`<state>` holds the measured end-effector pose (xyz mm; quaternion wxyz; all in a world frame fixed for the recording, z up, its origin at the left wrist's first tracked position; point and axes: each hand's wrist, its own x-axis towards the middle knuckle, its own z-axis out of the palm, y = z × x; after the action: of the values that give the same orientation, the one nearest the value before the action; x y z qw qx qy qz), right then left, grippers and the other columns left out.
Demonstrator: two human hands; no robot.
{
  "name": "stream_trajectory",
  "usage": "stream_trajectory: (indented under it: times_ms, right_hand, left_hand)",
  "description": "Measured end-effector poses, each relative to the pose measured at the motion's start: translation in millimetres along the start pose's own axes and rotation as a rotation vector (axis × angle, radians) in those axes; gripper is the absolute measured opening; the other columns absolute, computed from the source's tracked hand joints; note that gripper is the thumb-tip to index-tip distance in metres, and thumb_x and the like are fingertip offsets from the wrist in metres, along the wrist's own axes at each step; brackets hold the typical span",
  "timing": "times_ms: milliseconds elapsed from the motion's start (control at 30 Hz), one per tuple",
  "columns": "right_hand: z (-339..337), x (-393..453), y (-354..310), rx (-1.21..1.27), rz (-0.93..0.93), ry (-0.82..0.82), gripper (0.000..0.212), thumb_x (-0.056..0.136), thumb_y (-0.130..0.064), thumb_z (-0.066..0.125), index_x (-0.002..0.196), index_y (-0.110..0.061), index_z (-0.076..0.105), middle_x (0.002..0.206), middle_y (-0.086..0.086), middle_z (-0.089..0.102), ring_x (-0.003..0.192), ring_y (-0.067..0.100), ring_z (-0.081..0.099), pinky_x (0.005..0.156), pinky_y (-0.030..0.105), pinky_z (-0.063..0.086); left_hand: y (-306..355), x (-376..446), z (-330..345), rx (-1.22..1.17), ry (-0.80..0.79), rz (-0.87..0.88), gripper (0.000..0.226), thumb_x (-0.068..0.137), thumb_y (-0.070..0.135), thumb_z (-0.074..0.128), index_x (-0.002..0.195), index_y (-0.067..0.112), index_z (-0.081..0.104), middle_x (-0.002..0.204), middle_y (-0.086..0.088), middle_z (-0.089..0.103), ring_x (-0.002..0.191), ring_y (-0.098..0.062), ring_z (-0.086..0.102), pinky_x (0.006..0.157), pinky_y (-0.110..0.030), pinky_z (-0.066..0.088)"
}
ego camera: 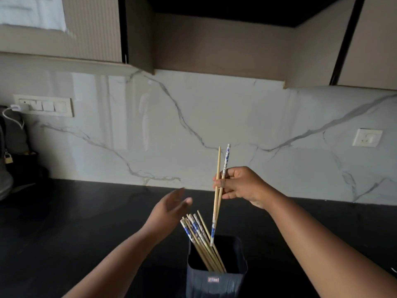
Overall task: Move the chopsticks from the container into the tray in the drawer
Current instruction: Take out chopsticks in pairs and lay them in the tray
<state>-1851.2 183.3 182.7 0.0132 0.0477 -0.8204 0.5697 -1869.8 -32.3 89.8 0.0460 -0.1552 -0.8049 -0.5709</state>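
- The right hand [238, 186] pinched a pair of chopsticks [219, 190] between thumb and curled fingers, holding them nearly upright, their lower tips just above the mouth of the container [217, 274].
- The left hand [171, 208] hovered to the left of the container, fingers straight and relaxed, gripping nothing.
- The remaining chopsticks [199, 239] leaned together toward the far left of the dark, square container, which stood at the near edge of the black countertop [86, 211].
- Neither the drawer nor the tray was in view, so the pair appeared to be only at the start of its trip.
- The two lifted sticks were crossed rather than parallel and held at one point near the middle; I judged that one could swivel or slide out of the pinch on the way down to the drawer.
- Their lower tips sat close to the leaning bundle, so a sideways pull might have snagged those sticks and flicked some onto the countertop.
- The container looked tall and light, with its load leaning to one side, and a knock from either hand could have tipped it.
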Motion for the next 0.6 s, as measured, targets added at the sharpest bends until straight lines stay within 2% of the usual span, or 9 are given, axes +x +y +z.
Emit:
stream_trajectory:
  times_ms: [33,100,167,233,333,467,533,600]
  right_hand:
    - [-1.7,1.8,-6.6,0.033,-0.006,-0.002,0.014,0.086,-0.008,0.069,0.099,-0.004,0.069,0.096,0.016,0.074,0.088,0.024,0.073,0.076,0.033,0.06]
    - [-1.9,4.0,-16.3,0.104,-0.014,-0.008,0.015,0.086,-0.006,0.068,0.1,-0.002,0.068,0.094,0.017,0.074,0.083,0.027,0.074,0.072,0.032,0.061]
    - [0.1,5.2,-19.6,0.115,-0.024,-0.003,0.014,0.086,-0.005,0.068,0.1,-0.001,0.068,0.092,0.018,0.073,0.081,0.028,0.074,0.073,0.034,0.061]
    - [1.7,5.9,-17.6,0.108,-0.017,0.027,0.013,0.087,-0.005,0.068,0.099,-0.002,0.068,0.092,0.018,0.074,0.082,0.028,0.074,0.076,0.037,0.061]
    - [3.5,3.1,-12.1,0.13,0.01,0.056,0.01,0.087,-0.006,0.068,0.096,-0.004,0.068,0.091,0.016,0.074,0.081,0.026,0.074,0.078,0.04,0.061]
    - [6.5,-4.0,-18.3,0.026,0.009,0.075,0.003,0.087,-0.009,0.069,0.089,-0.01,0.068,0.093,0.013,0.073,0.082,0.025,0.073,0.077,0.036,0.061]
    - [2.4,-7.0,-36.5,-0.09,-0.059,0.15,0.006,0.088,-0.01,0.069,0.086,-0.016,0.068,0.096,0.009,0.072,0.083,0.019,0.07,0.077,0.032,0.061]
    - [-5.5,-12.9,-60.5,-0.235,-0.234,0.258,0.007,0.088,-0.013,0.069,0.094,-0.014,0.071,0.103,0.007,0.073,0.089,0.014,0.068,0.083,0.033,0.058]
  left_hand:
    - [21.5,2.3,0.3,-0.085,-0.088,0.002,0.052,0.088,0.036,0.065,0.134,0.017,0.052,0.123,0.003,0.062,0.107,-0.002,0.058,0.089,-0.015,0.044]
    - [51.4,6.3,5.5,-0.151,-0.224,0.018,0.035,0.088,0.026,0.066,0.122,0.019,0.062,0.109,0.001,0.069,0.094,-0.005,0.062,0.084,-0.018,0.047]
    - [67.0,9.0,12.2,-0.233,-0.268,-0.01,0.018,0.087,0.014,0.067,0.104,0.019,0.07,0.092,-0.006,0.07,0.083,-0.015,0.062,0.081,-0.029,0.053]
    - [71.9,12.0,17.2,-0.248,-0.251,-0.049,0.017,0.087,0.007,0.067,0.102,0.013,0.071,0.085,-0.01,0.068,0.077,-0.02,0.063,0.079,-0.034,0.057]
    - [71.2,13.5,21.6,-0.218,-0.223,-0.078,0.012,0.086,0.008,0.068,0.097,0.013,0.071,0.082,-0.012,0.067,0.075,-0.022,0.064,0.077,-0.036,0.058]
    - [67.9,14.2,20.9,-0.247,-0.223,-0.12,0.009,0.088,0.008,0.066,0.096,0.007,0.069,0.081,-0.012,0.07,0.07,-0.018,0.068,0.068,-0.029,0.059]
    - [68.2,17.0,14.6,-0.307,-0.207,-0.142,0.011,0.088,0.009,0.066,0.099,0.007,0.068,0.087,-0.013,0.073,0.076,-0.02,0.072,0.068,-0.028,0.058]
    - [69.2,21.4,5.2,-0.386,-0.186,-0.178,0.012,0.088,0.009,0.066,0.1,0.006,0.069,0.09,-0.014,0.074,0.083,-0.024,0.073,0.07,-0.031,0.058]
